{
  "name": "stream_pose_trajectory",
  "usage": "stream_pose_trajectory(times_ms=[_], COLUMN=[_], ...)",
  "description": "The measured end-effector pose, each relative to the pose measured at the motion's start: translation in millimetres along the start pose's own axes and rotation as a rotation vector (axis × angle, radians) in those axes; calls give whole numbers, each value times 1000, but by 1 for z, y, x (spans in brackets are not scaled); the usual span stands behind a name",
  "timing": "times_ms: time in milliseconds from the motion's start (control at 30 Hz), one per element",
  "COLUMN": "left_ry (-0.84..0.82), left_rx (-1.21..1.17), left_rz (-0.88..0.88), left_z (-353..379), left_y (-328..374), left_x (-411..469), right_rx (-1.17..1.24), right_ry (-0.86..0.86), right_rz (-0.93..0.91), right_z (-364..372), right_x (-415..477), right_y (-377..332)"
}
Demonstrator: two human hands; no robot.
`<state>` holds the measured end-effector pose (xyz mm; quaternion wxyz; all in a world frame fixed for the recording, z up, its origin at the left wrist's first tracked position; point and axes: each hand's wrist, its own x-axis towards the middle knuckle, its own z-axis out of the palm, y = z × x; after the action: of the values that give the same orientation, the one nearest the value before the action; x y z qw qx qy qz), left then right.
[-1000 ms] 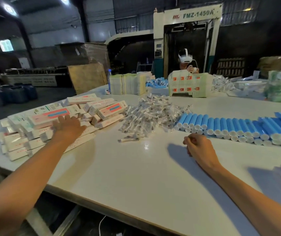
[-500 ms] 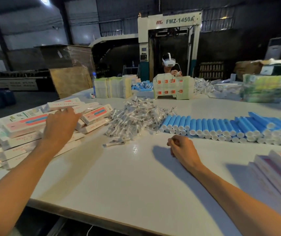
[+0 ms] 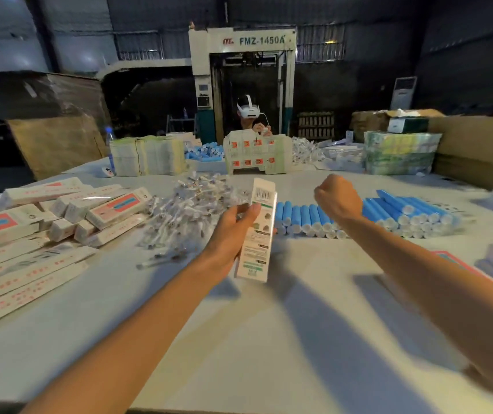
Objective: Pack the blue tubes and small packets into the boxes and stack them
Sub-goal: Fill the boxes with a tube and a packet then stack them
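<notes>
Box (image 3: 258,245) gripped upright in our left hand (image 3: 234,231); right hand (image 3: 339,198) fisted, apparently empty; we should pinch one of the blue tubes (image 3: 305,216) next, box steadied.

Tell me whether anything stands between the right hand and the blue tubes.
Nothing visible does. The right hand, fingers curled, hovers just in front of the row of blue tubes, with no object between them. The box gripped by the left hand sits off to the side, clear of that path.
</notes>
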<state>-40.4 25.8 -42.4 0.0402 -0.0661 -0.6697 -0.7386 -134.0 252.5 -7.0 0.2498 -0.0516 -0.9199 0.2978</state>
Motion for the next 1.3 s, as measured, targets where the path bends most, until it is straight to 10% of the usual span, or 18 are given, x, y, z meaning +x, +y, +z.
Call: stream_pose_trajectory(times_ms=[200,700,833,1067,1300], left_ry=[35,-26,27,25,-31], left_rx=[-207,-293,-304,-196,-127], left_rz=[-79,-72,-41,26,87], left_z=[15,13,11,0,1], left_y=[-41,-57,-46,-38,-33], left_x=[-6,1,0,-7,-13], right_rx=[-459,-595,-301,886,1220], right_ry=[-73,-76,-27,-156,-283], right_rz=[106,173,104,4,-234], right_z=[-30,-29,-24,-29,-18], right_x=[60,70,69,26,-17], right_y=[78,125,79,-40,-77])
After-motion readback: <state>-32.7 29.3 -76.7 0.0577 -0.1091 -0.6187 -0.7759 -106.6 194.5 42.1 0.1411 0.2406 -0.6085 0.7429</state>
